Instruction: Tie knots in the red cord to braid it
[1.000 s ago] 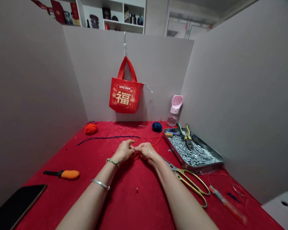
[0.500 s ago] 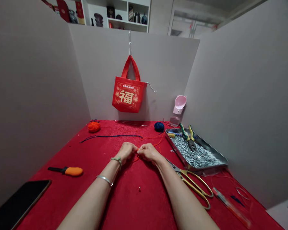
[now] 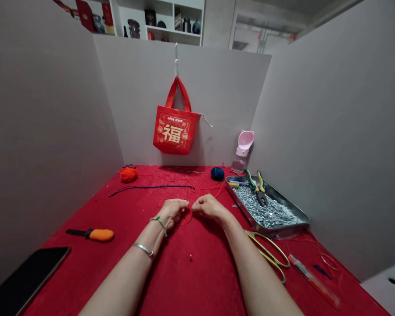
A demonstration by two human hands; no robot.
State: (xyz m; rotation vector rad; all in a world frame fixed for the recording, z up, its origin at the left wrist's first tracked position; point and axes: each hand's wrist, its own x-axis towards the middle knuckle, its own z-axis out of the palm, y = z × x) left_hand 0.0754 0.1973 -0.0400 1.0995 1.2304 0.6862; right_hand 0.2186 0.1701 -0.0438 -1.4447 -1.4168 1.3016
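My left hand and my right hand hover over the red cloth-covered table, a small gap between their fingertips. A thin red cord runs down into that gap and loops loosely below it. Both hands seem pinched on this cord, though the fingers hide the exact grip. A green braided band and a silver bangle circle my left wrist. Gold-handled scissors lie beside my right forearm, their blades hidden under it. A tiny metal bead sits between my forearms.
A metal tray of screws holds green-and-yellow pliers. On the table lie an orange yarn ball, a dark blue ball, a dark cord, an orange-handled knife, a phone and a clear pen-like tube. Grey panels surround the table.
My hands have drawn apart from touching, leaving a small gap. My right forearm now covers the scissor blades.
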